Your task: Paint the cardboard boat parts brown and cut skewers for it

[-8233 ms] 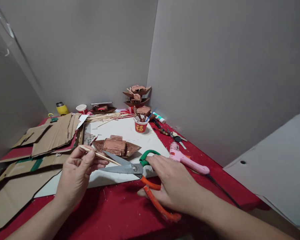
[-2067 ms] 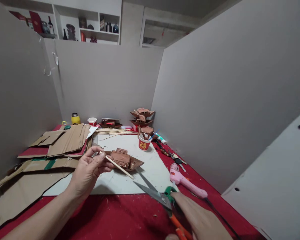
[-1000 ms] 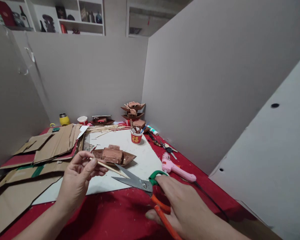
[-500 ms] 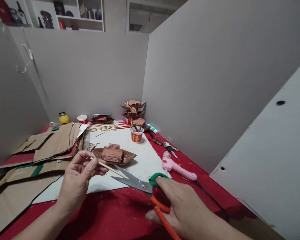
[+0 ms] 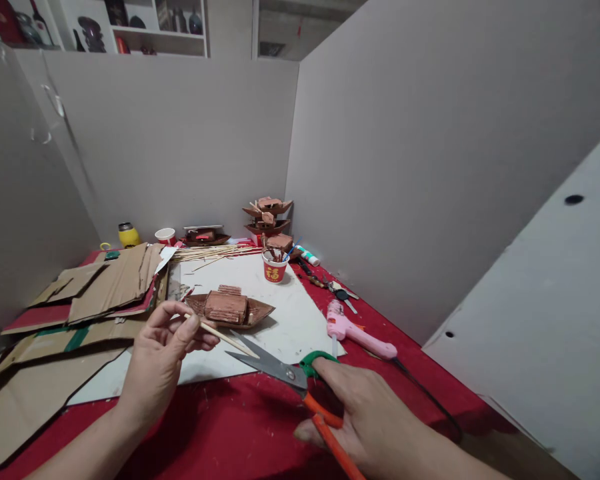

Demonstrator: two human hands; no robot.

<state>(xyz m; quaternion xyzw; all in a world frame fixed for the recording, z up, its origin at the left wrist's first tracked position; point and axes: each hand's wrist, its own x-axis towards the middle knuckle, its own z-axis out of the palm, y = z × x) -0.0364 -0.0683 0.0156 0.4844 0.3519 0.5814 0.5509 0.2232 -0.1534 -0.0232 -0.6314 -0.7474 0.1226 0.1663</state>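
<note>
Between thumb and fingers, my left hand [image 5: 167, 350] pinches a thin pale wooden stick [image 5: 223, 335] that slants down to the right. My right hand [image 5: 363, 407] grips scissors [image 5: 285, 373] with one green and one orange handle. Their blades are parted, and the stick's far end lies between them. Just beyond my left hand, a brown model boat [image 5: 230, 309] with a slatted cabin rests on a white board [image 5: 290, 333].
Torn cardboard [image 5: 105, 287] is piled on the left. A pink glue gun [image 5: 357, 333] lies right, its cord trailing forward. Behind stand a red paper cup [image 5: 276, 269] holding brushes, a bundle of thin sticks [image 5: 210, 254] and stacked model boats [image 5: 267, 217]. Grey partitions [image 5: 190, 133] enclose the table.
The view has shifted very slightly. Both hands keep their grips, and the scissor blades look slightly closer together around the stick.
</note>
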